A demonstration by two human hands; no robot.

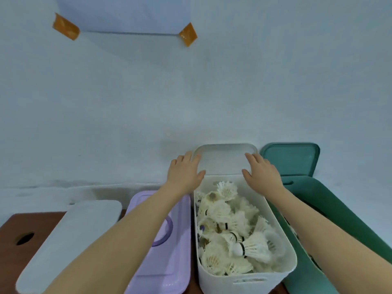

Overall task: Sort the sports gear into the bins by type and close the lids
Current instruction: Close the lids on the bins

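A white bin (282,270) stands open in the middle and is filled with several white shuttlecocks (233,234). Its white lid (222,160) leans upright against the wall behind the bin. My left hand (184,172) holds the lid's left edge, fingers curled over it. My right hand (262,172) holds the lid's right edge. A purple bin with its lid shut (169,257) sits to the left under my left forearm. A green bin (339,213) stands open on the right, its green lid (292,158) leaning on the wall behind it.
A pale grey-white lidded bin (70,240) lies at the far left on a brown wooden table (12,230) with a dark hole in it. The wall rises close behind the bins, with paper fixed by orange tape (65,26) higher up.
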